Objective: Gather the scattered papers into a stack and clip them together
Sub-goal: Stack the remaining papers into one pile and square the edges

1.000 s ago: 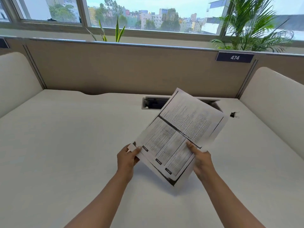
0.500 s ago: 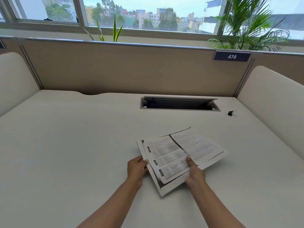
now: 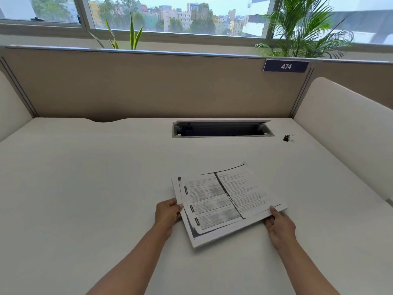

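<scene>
**Papers gathered; clipping outstanding**

The stack (image 3: 225,201) is found between the two grips, low over the tabletop (image 3: 85,188). Whether it rests fully on the tabletop cannot be told. The left grip (image 3: 168,211) is closed on the stack's left edge, with the thumb tip laid at the top sheet. The right grip (image 3: 278,226) is closed on the near right corner, thumb above and fingers apparently beneath. The sheets are not squared: margins of lower sheets show past the top sheet beside the left grip and along the near edge between the grips.

The clip (image 3: 287,138) is observed well ahead of the right grip, lying just past the end of the cable slot (image 3: 221,129). It is untouched by either grip.

Assessment: gathering is judged done, since no loose sheet is seen elsewhere. The edges remain to be evened, and the clip remains to be fetched and fastened over one edge. Slippage of the fanned sheets is to be expected if one grip is released before squaring.
</scene>
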`<state>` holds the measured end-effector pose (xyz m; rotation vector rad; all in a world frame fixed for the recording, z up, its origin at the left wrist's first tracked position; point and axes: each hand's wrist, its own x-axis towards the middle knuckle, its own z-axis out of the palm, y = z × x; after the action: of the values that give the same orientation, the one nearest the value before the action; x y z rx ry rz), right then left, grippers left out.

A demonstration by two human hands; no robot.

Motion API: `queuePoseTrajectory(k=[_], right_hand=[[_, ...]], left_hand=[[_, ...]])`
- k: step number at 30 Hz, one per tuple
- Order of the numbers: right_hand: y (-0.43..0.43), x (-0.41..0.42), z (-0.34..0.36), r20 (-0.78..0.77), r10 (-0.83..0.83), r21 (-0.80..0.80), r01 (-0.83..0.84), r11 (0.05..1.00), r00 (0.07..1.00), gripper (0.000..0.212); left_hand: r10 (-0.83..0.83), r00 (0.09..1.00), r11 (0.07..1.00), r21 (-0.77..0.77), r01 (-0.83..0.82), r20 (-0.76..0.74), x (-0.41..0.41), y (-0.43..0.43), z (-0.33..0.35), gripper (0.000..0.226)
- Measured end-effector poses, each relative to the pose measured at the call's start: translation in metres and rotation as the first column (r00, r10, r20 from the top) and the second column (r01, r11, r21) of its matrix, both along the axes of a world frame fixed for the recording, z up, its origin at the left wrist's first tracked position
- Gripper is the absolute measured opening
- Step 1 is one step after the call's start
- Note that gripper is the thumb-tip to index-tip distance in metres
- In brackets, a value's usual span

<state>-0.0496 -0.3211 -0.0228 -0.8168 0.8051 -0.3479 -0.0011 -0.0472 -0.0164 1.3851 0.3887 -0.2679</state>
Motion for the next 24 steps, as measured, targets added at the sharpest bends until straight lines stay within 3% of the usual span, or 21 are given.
queuePoseTrajectory(k=[3,8,13,24], right_hand=[[-0.019,-0.011,-0.002,0.026,-0.030,-0.063,0.031,0.998,0.999,0.016],[-0.028,-0.019,-0.004,0.006,-0.018,-0.203,0.018,0.979,1.000,0.045],[-0.028,-0.020,-0.007,-0.018,0.001,-0.260,-0.005,0.966,1.000,0.039],[-0.053,-0.021,-0.002,-0.020,0.043,-0.223,-0.046,0.974,0.999,0.011]], left_hand=[[-0.032,0.999,0.999,0.012,0.032,0.006,-0.001,0.003,0.001,0.032],[-0.065,0.998,0.997,0.029,0.065,0.008,-0.002,0.008,0.004,0.031],[-0.084,0.996,0.994,0.076,0.081,0.036,-0.004,0.011,0.003,0.032],[-0.086,0.990,0.984,0.165,0.068,0.107,0.006,0.005,-0.002,0.032]])
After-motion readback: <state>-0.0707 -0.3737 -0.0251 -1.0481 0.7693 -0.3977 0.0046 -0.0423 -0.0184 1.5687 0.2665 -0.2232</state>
